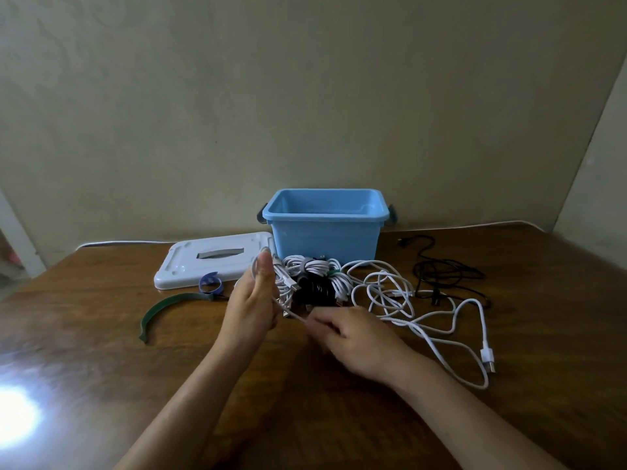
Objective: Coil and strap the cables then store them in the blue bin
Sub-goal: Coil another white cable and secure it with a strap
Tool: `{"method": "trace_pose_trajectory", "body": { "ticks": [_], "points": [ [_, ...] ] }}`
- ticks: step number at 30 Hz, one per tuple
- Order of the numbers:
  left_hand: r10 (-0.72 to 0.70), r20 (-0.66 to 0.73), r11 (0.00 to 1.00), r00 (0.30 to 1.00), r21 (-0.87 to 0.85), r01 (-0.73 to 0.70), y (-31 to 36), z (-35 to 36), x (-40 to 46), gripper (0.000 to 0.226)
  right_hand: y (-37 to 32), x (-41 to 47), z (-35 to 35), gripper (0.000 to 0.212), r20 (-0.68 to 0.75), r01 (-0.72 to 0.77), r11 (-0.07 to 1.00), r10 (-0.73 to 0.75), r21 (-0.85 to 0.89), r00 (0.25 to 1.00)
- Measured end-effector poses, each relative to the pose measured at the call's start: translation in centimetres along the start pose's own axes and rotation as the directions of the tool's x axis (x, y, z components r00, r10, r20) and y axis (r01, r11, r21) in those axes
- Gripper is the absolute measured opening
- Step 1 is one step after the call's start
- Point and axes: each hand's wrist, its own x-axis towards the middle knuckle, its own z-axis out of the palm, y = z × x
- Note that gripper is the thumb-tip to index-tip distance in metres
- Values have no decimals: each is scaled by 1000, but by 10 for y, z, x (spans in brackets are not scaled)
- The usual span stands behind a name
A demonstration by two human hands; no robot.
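Nearest, the right hand pinched a loose white cable and fed it to the left hand, whose curled fingers held its first loops. Behind lay several strapped bundles, with unused straps left and a black cable uncoiled right. The far blue bin looked empty.

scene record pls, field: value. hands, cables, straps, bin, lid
left hand: raised, grip on one end of white cable
right hand: pinches the same cable lower down
white cable: rest lies loose on table, plug at right
coiled bundles: white and black, in front of blue bin
black cable: loose, right of bin
straps: green strap and blue strap on table, unused
blue bin: open, no cables visible inside
lid: off, flat, left of bin
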Motion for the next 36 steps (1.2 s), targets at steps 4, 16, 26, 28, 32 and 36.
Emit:
{"method": "trace_pose_trajectory", "body": {
  "ticks": [4,16,26,28,32,36],
  "points": [
    [3,73,986,997,-164,9,4,9,-3,51,-7,2,13,20,47,67,987,-61,-147,997],
    [-4,250,998,968,55,-10,9,-8,-2,48,5,1,-16,25,64,-41,943,66,-329,996],
    [39,315,740,948,629,-240,-15,-15,4,58,13,-4,-41,22,-303,-2,997,-21,-75,953],
    [28,345,761,938,601,-243,-17,-12,3,63,13,-3,-38,16,-294,43,998,-25,53,955],
    [25,345,816,938,534,-218,-15,-6,0,51,19,0,-35,18,-388,45,999,-44,-5,921],
    [72,337,793,939,551,-259,-11,-4,-2,50,23,-1,-35,23,-534,-43,987,-47,-156,844]
  ]
}}
